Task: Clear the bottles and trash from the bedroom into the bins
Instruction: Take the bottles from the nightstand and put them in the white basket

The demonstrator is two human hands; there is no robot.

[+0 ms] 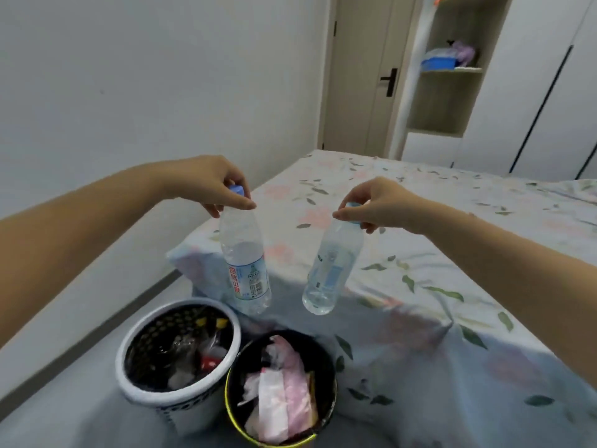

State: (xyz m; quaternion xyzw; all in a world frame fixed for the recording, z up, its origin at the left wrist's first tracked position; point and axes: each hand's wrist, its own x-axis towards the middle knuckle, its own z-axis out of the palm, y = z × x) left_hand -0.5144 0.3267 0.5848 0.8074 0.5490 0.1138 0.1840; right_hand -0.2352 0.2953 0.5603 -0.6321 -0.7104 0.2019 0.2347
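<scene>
Bins sit nearest on the floor: a yellow-rimmed bin (280, 388) holding pink and white wrappers, touching a white-rimmed bin (178, 354) on its left. Above them, the left hand (206, 184) pinches a labelled water bottle (244, 258) by its blue cap; the right hand (378, 205) pinches a clear bottle (331, 270) likewise. Beyond lies a floral-sheeted bed (420, 240).

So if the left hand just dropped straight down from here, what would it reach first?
Probably the white-rimmed bin, or the floor beside it. The left hand holds a bottle by its cap, apparently just beyond that bin's far rim; depth is unclear.
</scene>
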